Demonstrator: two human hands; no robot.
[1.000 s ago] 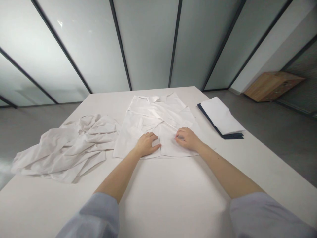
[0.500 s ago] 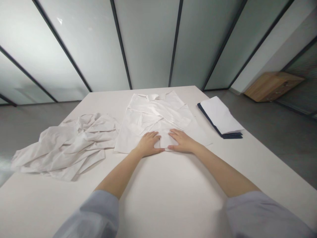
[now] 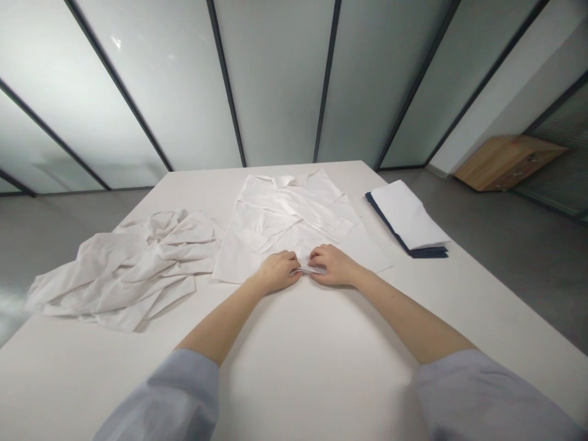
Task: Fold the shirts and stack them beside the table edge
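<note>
The white shirt [image 3: 294, 220] lies flat in the middle of the frame, collar towards the far edge of the worktop [image 3: 312, 355], its sides folded inward over the front. Both hands meet at the centre of its near hem. The left hand [image 3: 277, 271] and the right hand [image 3: 331, 264] are curled with fingers bent, knuckles almost touching, and each seems to pinch a small bit of the hem between thumb and fingertips.

The grip looks shallow. If only the top layer is caught, lifting it would probably leave the lower layers on the worktop and pull the side folds open. An uneven pull from the two hands could skew the hem and crease the cloth.

Half a second ago both hands lay flat, palms down and fingers spread on the hem; now they have closed and drawn together. A second ago they sat a little farther up the cloth and farther apart.

At centre left a crumpled heap of white cloth [image 3: 133, 263] lies just beside the shirt. At centre right a folded stack [image 3: 408, 217] — white on top, dark below — sits apart from it. A wooden cabinet [image 3: 505, 160] stands on the floor at the right edge.
</note>
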